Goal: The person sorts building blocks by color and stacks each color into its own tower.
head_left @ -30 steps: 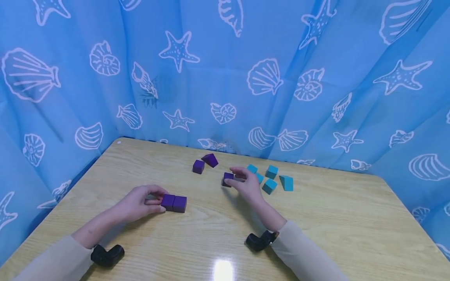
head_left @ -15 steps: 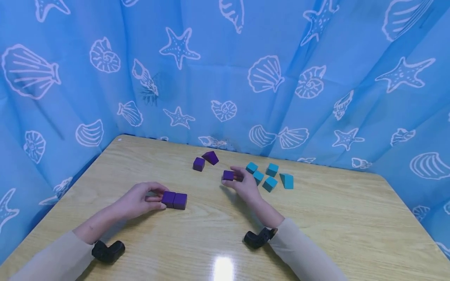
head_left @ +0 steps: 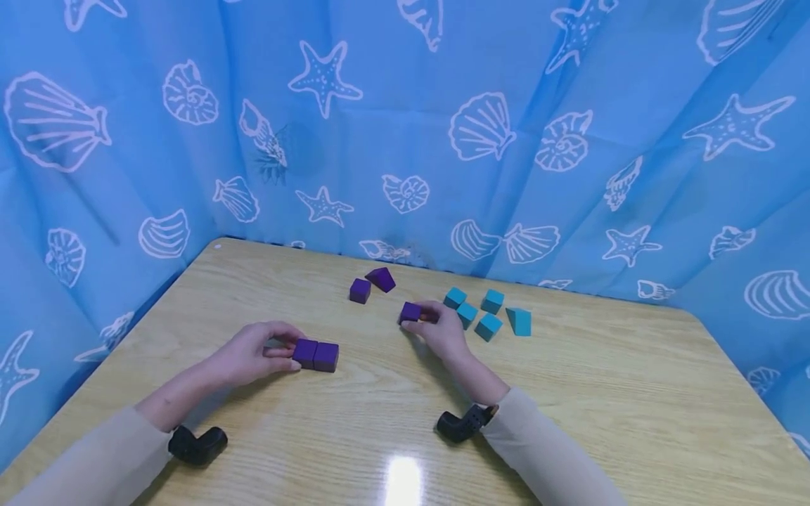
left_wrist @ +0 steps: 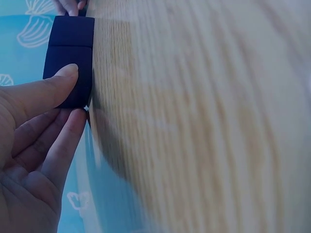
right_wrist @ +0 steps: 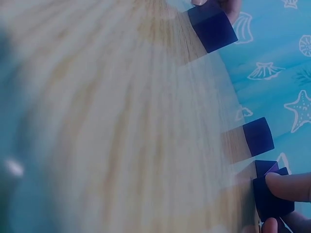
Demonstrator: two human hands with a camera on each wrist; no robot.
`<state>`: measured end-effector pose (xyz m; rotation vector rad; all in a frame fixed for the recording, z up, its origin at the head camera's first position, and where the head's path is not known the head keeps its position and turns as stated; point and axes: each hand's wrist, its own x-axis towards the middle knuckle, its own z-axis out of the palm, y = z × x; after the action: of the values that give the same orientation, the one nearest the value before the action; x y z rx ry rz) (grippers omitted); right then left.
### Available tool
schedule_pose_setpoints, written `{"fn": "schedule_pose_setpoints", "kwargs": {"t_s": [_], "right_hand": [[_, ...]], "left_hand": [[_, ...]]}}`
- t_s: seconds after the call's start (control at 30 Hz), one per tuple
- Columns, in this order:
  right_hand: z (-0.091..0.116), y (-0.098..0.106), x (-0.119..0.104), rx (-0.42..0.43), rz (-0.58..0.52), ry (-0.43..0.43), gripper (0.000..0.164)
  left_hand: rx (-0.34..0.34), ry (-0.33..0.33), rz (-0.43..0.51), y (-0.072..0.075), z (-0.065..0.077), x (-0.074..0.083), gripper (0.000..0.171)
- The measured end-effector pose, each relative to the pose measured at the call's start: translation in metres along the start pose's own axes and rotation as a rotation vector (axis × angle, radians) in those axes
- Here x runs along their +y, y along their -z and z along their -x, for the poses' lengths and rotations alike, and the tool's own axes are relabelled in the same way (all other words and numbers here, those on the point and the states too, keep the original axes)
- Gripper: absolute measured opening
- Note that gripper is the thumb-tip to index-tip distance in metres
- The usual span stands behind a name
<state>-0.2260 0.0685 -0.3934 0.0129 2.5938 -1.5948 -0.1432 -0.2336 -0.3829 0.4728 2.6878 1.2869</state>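
In the head view my left hand point(head_left: 259, 355) is at the left end of two purple cubes set side by side. Its thumb and fingers pinch the nearer-to-hand purple cube point(left_wrist: 70, 68), whose neighbour point(head_left: 326, 357) touches it on the right. Further right and back, my right hand point(head_left: 445, 330) pinches a third purple cube point(head_left: 410, 312) between thumb and fingers. From the right wrist, the thumb point(right_wrist: 291, 187) lies across that cube's face; whether the cube touches the table is hard to tell. Behind it are a loose purple cube point(head_left: 360, 290) and a purple wedge point(head_left: 382, 279).
Several turquoise cubes point(head_left: 489, 327) and a turquoise wedge point(head_left: 519, 322) lie just right of my right hand. The wooden table point(head_left: 601, 393) ends at the back against a blue curtain point(head_left: 380, 140) printed with shells. A black wrist device point(head_left: 197, 446) hangs at each sleeve.
The cube in my right hand has turned slightly, its top face now angled differently, with little shift in place. My left hand stays at the pair. The whole scene sits a bit higher in view.
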Motion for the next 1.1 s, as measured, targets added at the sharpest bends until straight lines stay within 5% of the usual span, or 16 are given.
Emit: {"fn": "schedule_pose_setpoints", "kwargs": {"t_s": [1.1], "right_hand": [[0.03, -0.027, -0.034, -0.181, -0.045, 0.118, 0.042]], "left_hand": [[-0.021, 0.008, 0.086, 0.0, 0.001, -0.004, 0.04]]}}
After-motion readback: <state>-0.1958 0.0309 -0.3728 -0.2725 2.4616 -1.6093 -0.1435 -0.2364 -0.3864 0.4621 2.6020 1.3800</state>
